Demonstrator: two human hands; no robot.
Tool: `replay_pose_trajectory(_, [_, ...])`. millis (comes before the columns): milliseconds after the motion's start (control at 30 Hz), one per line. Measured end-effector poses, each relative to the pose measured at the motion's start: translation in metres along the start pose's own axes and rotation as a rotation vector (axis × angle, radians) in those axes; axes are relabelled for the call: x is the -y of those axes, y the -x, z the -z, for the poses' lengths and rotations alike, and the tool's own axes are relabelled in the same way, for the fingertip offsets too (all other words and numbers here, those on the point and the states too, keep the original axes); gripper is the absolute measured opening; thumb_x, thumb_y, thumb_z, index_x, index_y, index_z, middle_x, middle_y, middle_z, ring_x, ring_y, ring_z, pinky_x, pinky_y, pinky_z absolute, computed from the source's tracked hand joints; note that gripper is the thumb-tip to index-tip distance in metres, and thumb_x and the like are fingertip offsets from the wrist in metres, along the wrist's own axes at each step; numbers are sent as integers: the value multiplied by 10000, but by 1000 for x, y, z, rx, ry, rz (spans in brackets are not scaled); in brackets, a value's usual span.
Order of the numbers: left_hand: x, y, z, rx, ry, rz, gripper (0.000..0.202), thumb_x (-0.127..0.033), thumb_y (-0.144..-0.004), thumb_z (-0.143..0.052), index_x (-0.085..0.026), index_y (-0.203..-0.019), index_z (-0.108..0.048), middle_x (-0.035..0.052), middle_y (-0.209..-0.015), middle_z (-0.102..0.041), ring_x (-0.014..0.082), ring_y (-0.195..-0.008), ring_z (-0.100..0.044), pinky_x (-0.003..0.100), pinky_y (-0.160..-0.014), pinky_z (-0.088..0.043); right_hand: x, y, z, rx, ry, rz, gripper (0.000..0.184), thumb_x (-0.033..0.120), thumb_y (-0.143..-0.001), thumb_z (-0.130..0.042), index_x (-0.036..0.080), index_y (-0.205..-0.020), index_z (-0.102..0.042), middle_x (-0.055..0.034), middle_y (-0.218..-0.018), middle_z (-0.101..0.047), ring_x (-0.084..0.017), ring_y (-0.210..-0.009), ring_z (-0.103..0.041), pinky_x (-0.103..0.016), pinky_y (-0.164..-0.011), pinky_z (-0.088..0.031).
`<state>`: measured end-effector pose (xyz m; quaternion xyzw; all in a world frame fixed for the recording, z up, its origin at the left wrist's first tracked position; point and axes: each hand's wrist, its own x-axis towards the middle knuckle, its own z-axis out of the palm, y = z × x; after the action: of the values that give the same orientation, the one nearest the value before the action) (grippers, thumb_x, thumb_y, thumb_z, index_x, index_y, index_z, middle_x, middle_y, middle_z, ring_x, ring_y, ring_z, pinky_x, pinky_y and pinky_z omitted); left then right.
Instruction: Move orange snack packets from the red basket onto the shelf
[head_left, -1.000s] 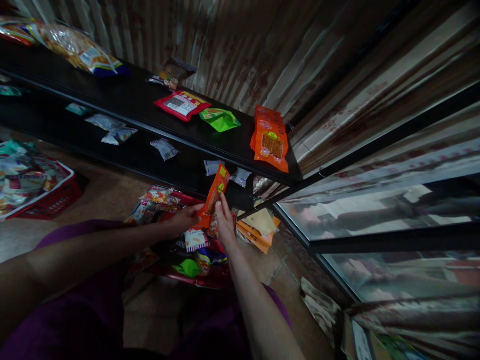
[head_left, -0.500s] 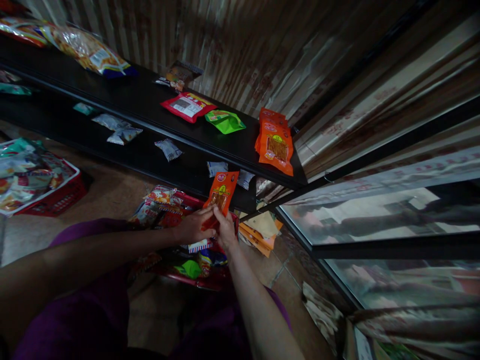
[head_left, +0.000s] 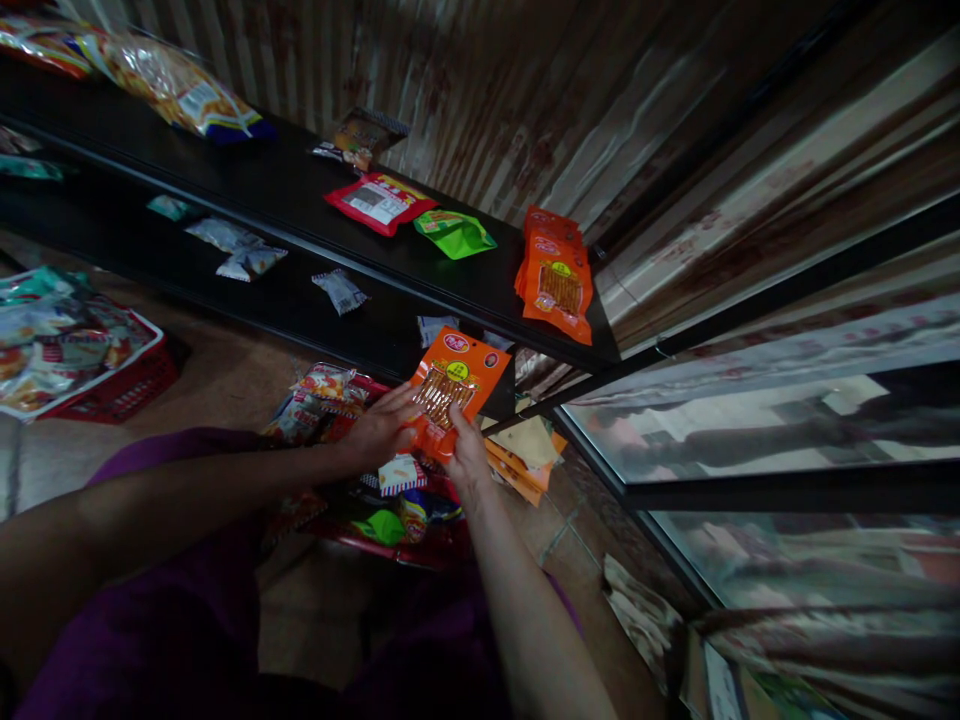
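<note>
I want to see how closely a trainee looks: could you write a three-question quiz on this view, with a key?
1. True or false: the left hand and the right hand both touch one orange packet.
2. On the upper shelf, what lies nearest the orange stack? (a) red packet (b) green packet (c) large clear bag
3. Fill in: the white-rimmed basket at the left stands on the ____.

Key: 1. True. 2. (b). 3. Floor.
</note>
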<state>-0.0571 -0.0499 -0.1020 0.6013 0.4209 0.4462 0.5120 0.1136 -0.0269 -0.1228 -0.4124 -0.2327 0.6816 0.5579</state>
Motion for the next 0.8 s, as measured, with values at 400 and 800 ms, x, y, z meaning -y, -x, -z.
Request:
replay_pose_trajectory(400, [-5, -17, 21, -30, 619, 538, 131, -214, -727, -719, -164, -829, -656, 36, -753, -689, 180, -677, -645, 292, -676, -528, 9, 4, -4, 68, 31, -140, 252, 289, -732, -756, 170, -934, -665, -53, -907, -765, -242, -867, -726, -435, -876, -576])
replay_pose_trajectory(800, [-15, -22, 18, -215, 787, 653, 97, -81, -808, -610, -155, -866, -631, 39, -748, -701, 167, -622, -668, 320, -638, -572, 14, 9, -11, 169, 62, -113, 347, 228, -663, -791, 195, -982, -656, -26, -952, -754, -194, -834, -712, -329, -795, -586])
